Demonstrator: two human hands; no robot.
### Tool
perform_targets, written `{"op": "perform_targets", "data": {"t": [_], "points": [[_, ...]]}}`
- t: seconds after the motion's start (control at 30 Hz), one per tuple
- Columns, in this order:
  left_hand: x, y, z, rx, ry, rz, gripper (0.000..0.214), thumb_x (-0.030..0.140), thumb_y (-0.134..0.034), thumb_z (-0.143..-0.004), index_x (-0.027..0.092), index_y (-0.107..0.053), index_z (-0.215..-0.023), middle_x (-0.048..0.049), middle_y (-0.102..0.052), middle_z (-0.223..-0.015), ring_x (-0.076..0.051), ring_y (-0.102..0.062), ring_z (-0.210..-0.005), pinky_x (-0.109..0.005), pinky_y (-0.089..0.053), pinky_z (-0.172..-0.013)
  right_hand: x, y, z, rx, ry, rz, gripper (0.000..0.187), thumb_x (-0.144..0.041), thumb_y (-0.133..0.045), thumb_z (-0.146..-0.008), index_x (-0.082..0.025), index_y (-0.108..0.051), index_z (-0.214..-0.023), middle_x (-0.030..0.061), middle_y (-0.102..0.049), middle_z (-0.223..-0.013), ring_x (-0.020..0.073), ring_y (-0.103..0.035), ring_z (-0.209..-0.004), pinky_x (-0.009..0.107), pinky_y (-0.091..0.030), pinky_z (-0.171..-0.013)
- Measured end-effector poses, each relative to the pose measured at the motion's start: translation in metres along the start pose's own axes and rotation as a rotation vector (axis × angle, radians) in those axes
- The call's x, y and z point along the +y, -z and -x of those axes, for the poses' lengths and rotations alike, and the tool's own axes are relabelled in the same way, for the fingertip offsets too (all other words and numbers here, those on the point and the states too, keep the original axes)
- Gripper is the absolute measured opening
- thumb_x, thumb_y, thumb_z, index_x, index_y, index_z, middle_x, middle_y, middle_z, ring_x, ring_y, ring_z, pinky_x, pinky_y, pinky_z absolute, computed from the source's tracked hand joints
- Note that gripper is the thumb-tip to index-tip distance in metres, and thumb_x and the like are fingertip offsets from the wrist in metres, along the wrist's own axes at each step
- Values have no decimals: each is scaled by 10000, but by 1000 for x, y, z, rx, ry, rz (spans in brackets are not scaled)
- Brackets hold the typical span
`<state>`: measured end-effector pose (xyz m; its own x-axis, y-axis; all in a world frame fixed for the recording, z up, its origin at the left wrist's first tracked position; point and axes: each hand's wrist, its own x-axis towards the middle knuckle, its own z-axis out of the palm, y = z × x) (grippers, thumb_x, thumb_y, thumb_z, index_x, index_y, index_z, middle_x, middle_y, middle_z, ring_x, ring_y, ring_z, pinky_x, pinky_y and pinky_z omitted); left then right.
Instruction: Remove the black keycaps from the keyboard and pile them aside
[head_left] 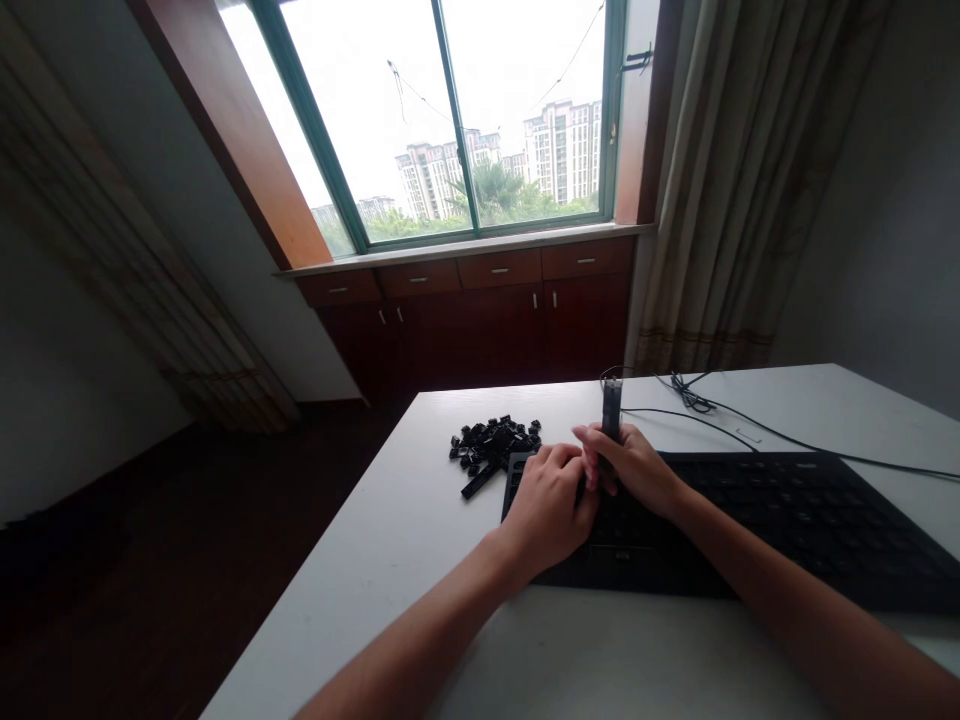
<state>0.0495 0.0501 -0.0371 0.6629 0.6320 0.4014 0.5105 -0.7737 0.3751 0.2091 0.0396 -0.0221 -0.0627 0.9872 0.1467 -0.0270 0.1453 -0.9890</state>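
Note:
A black keyboard (787,510) lies on the white table (420,520), with its left end under both hands. My right hand (634,465) is closed around a slim dark keycap-puller tool (612,405) that stands upright over the keyboard's left end. My left hand (551,505) rests on the keyboard beside it, fingers curled and touching the right hand's fingers. What the left fingers pinch, if anything, is hidden. A heap of loose black keycaps (495,445) lies on the table just left of the keyboard.
Black cables (750,425) run across the table behind the keyboard to the right. The table's left edge drops to a dark floor. A wooden cabinet (480,310) stands under the window ahead, and a curtain (742,180) hangs at right.

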Motion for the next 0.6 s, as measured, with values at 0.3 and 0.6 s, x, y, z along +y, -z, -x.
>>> {"op": "perform_targets", "data": {"t": [0.3, 0.6], "points": [[0, -4, -4, -72, -108, -93, 264, 174, -389, -977, 129, -510, -1208, -173, -571, -1334, -295, -504, -1311, -526, -284, -1226, 7, -15, -6, 189, -38, 33, 604, -531, -596, -921, -218, -423, -434, -37, -422, -364, 98, -383, -362, 245, -309, -408], [-1, -13, -7, -62, -138, -103, 265, 169, -390, -960, 119, -504, -1194, -182, -597, -1275, -311, -542, -1253, -523, -329, -1204, 13, -12, -9, 243, -22, -14, 600, -504, -641, -900, -231, -399, -424, -43, -388, -351, 103, -373, -345, 262, -308, -404]]}}
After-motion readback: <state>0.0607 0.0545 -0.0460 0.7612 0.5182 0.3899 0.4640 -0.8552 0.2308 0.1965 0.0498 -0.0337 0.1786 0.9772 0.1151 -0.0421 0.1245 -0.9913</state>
